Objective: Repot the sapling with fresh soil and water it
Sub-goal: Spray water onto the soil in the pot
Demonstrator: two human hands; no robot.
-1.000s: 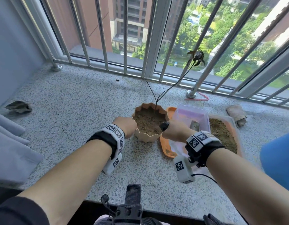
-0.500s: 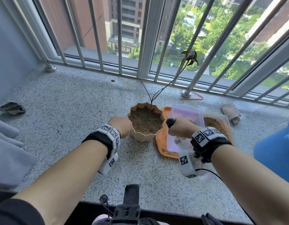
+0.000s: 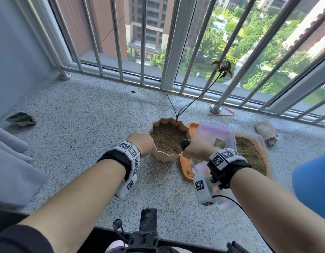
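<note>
The thin bare-stemmed sapling (image 3: 176, 116) stands in brown soil inside a scalloped beige plastic pot (image 3: 165, 155) on the speckled stone balcony floor (image 3: 88, 114). The left hand (image 3: 141, 145) rests curled against the pot's near-left rim. The right hand (image 3: 197, 150) grips a clear spray bottle with a black nozzle (image 3: 185, 143) over the soil, just beside an orange tray (image 3: 184, 168) and a clear plastic box (image 3: 215, 131).

No legible words, brands or numbers, only black-and-white square code markers on the left wristband (image 3: 129, 152) and right wristband (image 3: 224, 157), none readable as text
</note>
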